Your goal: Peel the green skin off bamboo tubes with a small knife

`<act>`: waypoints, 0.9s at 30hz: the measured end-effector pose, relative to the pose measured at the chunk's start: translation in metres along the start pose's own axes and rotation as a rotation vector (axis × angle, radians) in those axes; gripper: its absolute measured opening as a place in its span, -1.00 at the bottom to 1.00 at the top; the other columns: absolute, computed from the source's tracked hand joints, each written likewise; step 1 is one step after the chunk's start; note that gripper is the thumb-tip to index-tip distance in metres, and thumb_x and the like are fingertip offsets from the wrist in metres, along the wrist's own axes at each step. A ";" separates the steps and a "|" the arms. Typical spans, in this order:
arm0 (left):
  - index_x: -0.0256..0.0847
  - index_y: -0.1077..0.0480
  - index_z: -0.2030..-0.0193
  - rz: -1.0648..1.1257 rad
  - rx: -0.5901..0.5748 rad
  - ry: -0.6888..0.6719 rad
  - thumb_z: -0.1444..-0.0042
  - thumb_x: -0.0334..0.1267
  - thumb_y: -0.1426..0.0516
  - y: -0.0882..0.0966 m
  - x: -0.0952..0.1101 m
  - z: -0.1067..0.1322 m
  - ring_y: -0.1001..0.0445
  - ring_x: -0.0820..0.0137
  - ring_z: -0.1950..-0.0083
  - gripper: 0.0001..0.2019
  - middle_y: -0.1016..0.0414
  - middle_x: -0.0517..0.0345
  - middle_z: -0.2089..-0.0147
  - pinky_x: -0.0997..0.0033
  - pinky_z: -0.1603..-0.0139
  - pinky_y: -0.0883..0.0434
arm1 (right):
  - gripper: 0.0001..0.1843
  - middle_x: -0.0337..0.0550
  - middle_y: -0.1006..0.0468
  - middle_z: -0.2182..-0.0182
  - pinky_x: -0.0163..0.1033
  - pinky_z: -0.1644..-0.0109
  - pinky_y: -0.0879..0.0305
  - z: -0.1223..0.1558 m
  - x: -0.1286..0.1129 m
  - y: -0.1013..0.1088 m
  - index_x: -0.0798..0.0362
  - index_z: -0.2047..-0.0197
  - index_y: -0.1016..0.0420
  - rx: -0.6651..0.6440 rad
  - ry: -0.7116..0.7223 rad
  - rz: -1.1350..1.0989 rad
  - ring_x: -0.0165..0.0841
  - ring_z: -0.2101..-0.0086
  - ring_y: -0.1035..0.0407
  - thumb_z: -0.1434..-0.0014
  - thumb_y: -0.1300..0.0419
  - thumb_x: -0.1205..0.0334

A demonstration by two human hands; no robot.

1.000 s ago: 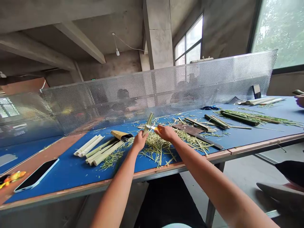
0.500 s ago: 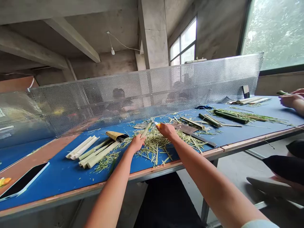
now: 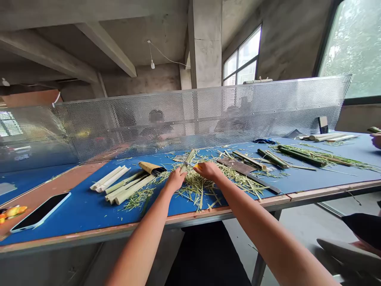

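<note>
My left hand [image 3: 175,179] is closed around the near end of a pale green bamboo piece [image 3: 191,155], whose far end points away from me. My right hand [image 3: 209,171] grips a knife with a yellow handle [image 3: 197,166]. Its blade looks to lie across the bamboo just beyond my left fingers, though it is small and partly blurred. Beneath both hands spreads a heap of thin bamboo shavings [image 3: 202,190] on the blue tabletop [image 3: 89,214].
Left of the heap lie pale bamboo pieces [image 3: 131,190] and a brown sleeve [image 3: 149,167]; a phone [image 3: 41,212] is farther left. Rightward are a long dark blade [image 3: 262,183] and green bamboo pieces [image 3: 302,155]. A perforated metal screen [image 3: 208,115] stands behind. Another person's hand [image 3: 376,141] shows far right.
The knife has moved from near the bamboo's far tip down toward my left hand. My view has turned slightly left, so the scene sits farther right; the other person's hand is now mostly out of frame.
</note>
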State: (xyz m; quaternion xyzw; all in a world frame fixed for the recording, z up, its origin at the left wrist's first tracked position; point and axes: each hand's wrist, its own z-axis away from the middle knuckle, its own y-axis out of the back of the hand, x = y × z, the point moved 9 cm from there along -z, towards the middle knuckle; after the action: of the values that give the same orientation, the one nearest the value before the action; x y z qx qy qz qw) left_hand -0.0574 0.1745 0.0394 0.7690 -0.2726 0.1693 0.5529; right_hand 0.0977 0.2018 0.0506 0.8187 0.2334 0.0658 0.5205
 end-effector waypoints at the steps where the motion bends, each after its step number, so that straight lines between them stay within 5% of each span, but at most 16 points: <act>1: -0.22 -0.33 0.28 -0.020 0.009 -0.006 -0.15 -0.11 -0.01 0.001 0.001 0.001 -0.32 0.41 0.49 -0.77 -0.41 0.12 0.48 0.48 0.46 -0.11 | -0.34 -0.06 -0.56 0.41 -0.34 0.42 -0.07 0.000 0.001 0.001 0.03 0.26 -0.51 0.006 -0.009 0.012 -0.36 0.43 -0.38 -0.21 0.21 -0.28; 12: -0.22 -0.32 0.36 -0.017 -0.068 -0.047 -0.12 -0.09 -0.03 -0.008 0.004 -0.006 -0.25 0.46 0.57 -0.77 -0.33 0.18 0.54 0.49 0.53 -0.11 | -0.26 0.07 -0.57 0.32 -0.27 0.28 -0.21 -0.002 0.050 0.012 0.05 0.16 -0.52 0.048 -0.315 -0.013 -0.22 0.30 -0.46 -0.23 0.30 -0.28; 22: -0.20 -0.25 0.30 0.370 -0.267 0.233 -0.11 0.00 -0.04 -0.026 0.000 -0.001 -0.07 0.58 0.71 -0.72 -0.18 0.32 0.60 0.56 0.69 -0.08 | -0.31 0.06 -0.56 0.30 -0.23 0.25 -0.24 -0.005 0.048 0.020 0.06 0.05 -0.47 0.130 -0.340 0.072 -0.20 0.28 -0.47 -0.25 0.27 -0.24; 27: -0.21 -0.28 0.27 0.297 -0.150 0.189 -0.12 -0.03 -0.03 -0.018 -0.002 -0.006 -0.10 0.58 0.71 -0.74 -0.23 0.30 0.58 0.56 0.68 -0.08 | -0.34 0.03 -0.57 0.33 -0.25 0.26 -0.24 -0.004 0.031 0.015 0.04 0.14 -0.51 0.105 -0.288 0.049 -0.22 0.30 -0.47 -0.25 0.25 -0.22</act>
State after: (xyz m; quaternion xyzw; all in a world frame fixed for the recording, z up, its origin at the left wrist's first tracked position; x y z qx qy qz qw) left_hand -0.0474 0.1845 0.0266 0.6578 -0.3418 0.2998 0.6006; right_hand 0.1280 0.2142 0.0613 0.8512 0.1395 -0.0519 0.5033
